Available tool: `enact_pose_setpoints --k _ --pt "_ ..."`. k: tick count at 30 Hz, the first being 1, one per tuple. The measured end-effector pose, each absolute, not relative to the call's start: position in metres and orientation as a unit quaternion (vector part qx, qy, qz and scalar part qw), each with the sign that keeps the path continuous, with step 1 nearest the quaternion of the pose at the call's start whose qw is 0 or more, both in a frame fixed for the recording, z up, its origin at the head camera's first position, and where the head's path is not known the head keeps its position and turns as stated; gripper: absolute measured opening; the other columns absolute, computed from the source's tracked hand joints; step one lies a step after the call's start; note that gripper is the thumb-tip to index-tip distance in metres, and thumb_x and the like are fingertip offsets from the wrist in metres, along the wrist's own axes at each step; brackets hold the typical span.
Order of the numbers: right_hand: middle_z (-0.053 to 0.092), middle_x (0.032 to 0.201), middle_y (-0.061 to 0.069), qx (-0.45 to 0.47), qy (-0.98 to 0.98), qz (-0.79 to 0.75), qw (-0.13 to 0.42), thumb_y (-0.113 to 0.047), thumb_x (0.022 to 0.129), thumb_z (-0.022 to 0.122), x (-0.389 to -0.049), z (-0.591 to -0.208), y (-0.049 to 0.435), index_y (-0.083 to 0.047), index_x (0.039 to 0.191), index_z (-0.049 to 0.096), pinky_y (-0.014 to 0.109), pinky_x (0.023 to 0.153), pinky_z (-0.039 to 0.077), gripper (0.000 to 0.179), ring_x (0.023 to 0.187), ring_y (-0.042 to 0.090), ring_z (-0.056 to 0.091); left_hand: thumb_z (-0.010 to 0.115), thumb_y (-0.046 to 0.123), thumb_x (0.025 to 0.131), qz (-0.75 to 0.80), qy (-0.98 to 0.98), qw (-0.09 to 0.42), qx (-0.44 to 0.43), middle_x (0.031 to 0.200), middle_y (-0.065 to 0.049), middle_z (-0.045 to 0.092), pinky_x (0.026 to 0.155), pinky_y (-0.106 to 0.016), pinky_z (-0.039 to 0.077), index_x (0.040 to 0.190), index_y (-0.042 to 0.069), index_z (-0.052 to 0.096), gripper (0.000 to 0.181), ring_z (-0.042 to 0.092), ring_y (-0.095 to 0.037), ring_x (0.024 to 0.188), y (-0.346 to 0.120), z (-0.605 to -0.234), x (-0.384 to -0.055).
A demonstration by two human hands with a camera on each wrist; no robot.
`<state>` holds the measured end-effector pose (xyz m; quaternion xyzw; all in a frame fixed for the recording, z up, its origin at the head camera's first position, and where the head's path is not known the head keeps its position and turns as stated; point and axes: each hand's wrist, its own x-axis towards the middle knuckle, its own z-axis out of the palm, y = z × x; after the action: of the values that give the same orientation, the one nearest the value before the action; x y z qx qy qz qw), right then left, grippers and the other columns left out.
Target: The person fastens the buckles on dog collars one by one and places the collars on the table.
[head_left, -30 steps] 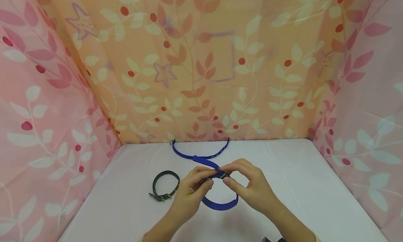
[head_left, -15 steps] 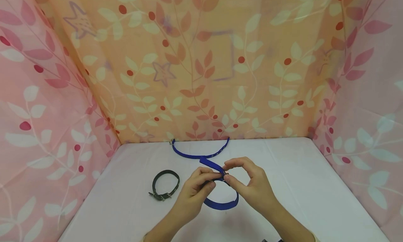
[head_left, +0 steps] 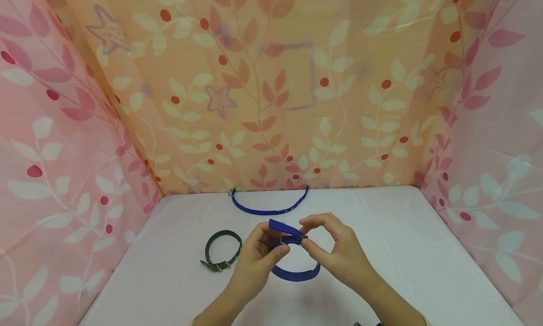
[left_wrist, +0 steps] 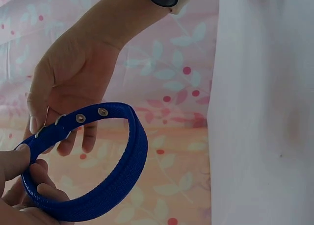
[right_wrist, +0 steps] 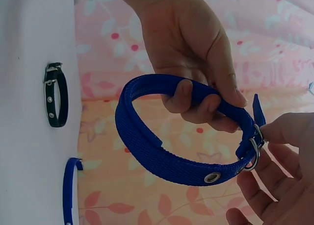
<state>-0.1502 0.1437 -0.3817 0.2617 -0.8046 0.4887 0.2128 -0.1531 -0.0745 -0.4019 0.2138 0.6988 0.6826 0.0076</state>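
Both hands hold a blue collar (head_left: 296, 275) in a loop over the white table. My left hand (head_left: 256, 262) grips the band to the left of its metal fittings; in the right wrist view the fingers of that left hand (right_wrist: 191, 68) curl round the band. My right hand (head_left: 344, 253) pinches the collar by the buckle, with the thumb at a metal ring (right_wrist: 252, 156). The strap's free end (head_left: 284, 228) sticks out up and left from the buckle. Metal eyelets (left_wrist: 81, 118) dot the band in the left wrist view.
A dark green collar (head_left: 223, 231), fastened in a loop, lies left of my hands. Another blue collar (head_left: 259, 212) lies open in a curve at the table's back edge. Patterned curtains (head_left: 254, 128) enclose the back and sides of the white table (head_left: 161, 269).
The strap's free end has shifted down and slightly right, off the far blue collar in the head view. My left fingers have drawn back from the buckle; my right hand stays at it.
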Motion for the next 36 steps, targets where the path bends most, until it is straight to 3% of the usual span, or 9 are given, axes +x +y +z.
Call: enact_pose_setpoints --k 5,9,15,20,27,36 --pt "0.069 0.113 -0.016 0.252 -0.819 0.472 0.205 -0.016 0.091 0.079 -0.151 -0.382 0.143 -0.027 0.122 0.066 0.049 0.098 0.054 0.035 0.113 0.007 0.064 0.076 0.014 0.094 0.713 0.680 0.007 0.170 0.120 -0.013 0.068 0.098 -0.028 0.055 0.131 0.010 0.055 0.043 0.066 -0.025 0.112 -0.075 -0.401 -0.155" --pt "0.068 0.117 -0.018 0.259 -0.821 0.467 0.204 -0.019 0.092 0.079 -0.152 -0.383 0.144 -0.029 0.121 0.066 0.042 0.099 0.054 0.034 0.117 0.006 0.062 0.079 0.014 0.090 0.722 0.675 0.018 0.150 0.118 -0.014 0.069 0.097 -0.028 0.056 0.128 0.007 0.054 0.045 0.069 -0.024 0.111 -0.076 -0.401 -0.157" --pt "0.070 0.113 -0.013 0.328 -0.793 0.447 0.255 -0.012 0.089 0.081 -0.155 -0.385 0.144 -0.025 0.118 0.070 0.028 0.100 0.048 0.033 0.115 0.012 0.061 0.083 0.017 0.087 0.701 0.692 0.040 0.164 0.113 -0.011 0.073 0.093 -0.030 0.058 0.118 0.007 0.063 0.038 0.071 -0.025 0.106 -0.074 -0.402 -0.155" --pt "0.070 0.108 -0.011 0.355 -0.776 0.423 0.305 -0.006 0.084 0.083 -0.158 -0.388 0.143 -0.024 0.114 0.072 0.028 0.103 0.041 0.037 0.111 0.014 0.062 0.083 0.015 0.087 0.695 0.698 0.033 0.168 0.112 -0.010 0.074 0.090 -0.030 0.059 0.114 0.008 0.069 0.031 0.072 -0.024 0.104 -0.073 -0.403 -0.155" --pt "0.072 0.105 -0.011 0.352 -0.765 0.414 0.345 -0.002 0.080 0.084 -0.160 -0.387 0.143 -0.024 0.115 0.074 0.028 0.101 0.040 0.042 0.106 0.013 0.062 0.085 0.020 0.085 0.688 0.708 0.029 0.159 0.111 -0.008 0.074 0.089 -0.029 0.059 0.115 0.012 0.073 0.033 0.071 -0.024 0.103 -0.073 -0.405 -0.155" --pt "0.070 0.103 -0.012 0.362 -0.760 0.398 0.364 0.000 0.079 0.081 -0.161 -0.383 0.146 -0.025 0.109 0.076 0.031 0.102 0.039 0.040 0.104 0.014 0.062 0.086 0.020 0.084 0.704 0.696 0.017 0.142 0.112 -0.008 0.074 0.089 -0.029 0.059 0.114 0.012 0.074 0.033 0.070 -0.025 0.103 -0.073 -0.403 -0.152"
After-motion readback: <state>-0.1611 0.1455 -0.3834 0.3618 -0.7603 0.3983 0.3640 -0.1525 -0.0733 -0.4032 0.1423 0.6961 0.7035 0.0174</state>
